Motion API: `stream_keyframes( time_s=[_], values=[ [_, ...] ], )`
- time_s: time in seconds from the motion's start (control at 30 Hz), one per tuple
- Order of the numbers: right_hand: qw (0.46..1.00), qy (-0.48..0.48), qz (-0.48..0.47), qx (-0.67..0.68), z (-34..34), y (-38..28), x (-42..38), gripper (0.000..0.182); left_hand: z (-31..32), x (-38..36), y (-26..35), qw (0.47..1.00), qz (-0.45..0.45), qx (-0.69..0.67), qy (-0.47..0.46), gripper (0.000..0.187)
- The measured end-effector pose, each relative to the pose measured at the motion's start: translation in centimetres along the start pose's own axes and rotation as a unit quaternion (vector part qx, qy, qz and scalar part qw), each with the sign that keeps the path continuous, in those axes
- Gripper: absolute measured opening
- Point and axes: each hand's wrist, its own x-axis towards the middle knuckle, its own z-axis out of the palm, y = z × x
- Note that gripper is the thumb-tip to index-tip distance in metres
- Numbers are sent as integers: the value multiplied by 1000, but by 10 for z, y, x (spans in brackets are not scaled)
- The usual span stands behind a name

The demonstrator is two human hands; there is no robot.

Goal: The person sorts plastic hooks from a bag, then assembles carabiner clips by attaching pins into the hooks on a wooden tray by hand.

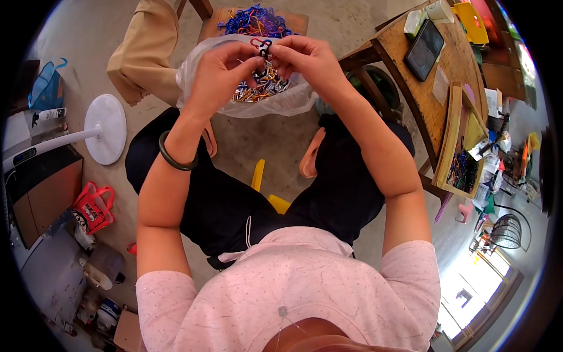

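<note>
My left hand [229, 67] and my right hand [296, 54] meet above a clear plastic bag [190, 64]. Fingers of both are pinched on small carabiner clips [264, 48], black with a red one beside it; exactly which fingers hold which is hard to see. Inside the bag lies a heap of small metal clips [267, 85], silver, orange and blue. Just beyond, a pile of mostly blue clips [258, 22] covers part of a wooden stool [298, 23]. A dark bangle [165, 155] circles my left wrist area.
To the right stands a wooden table [399, 61] with a phone [424, 50] and a wooden tray [447, 167] holding dark small items. Tan trouser-like cloth [146, 53] is at upper left. A round white base [105, 129] and a red bag [94, 206] are left on the floor.
</note>
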Motion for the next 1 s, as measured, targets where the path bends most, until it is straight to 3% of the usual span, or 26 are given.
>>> stream_keyframes(
  time_s=[0.23, 0.3, 0.53, 1.0],
  values=[
    [999, 23, -38, 8, -1, 0, 1, 20, -4, 1, -3, 1000, -2, -23, 9, 16],
    [999, 36, -10, 19, -2, -2, 1, 20, -6, 1, 2, 996, -51, -60, 40, 16],
    [996, 44, 13, 71, -8, -10, 0, 22, -8, 1, 0, 996, -23, -71, 53, 16],
    [990, -8, -8, 144, -9, -11, -4, 20, -6, 0, 1, 995, -32, -71, 65, 15]
  ],
)
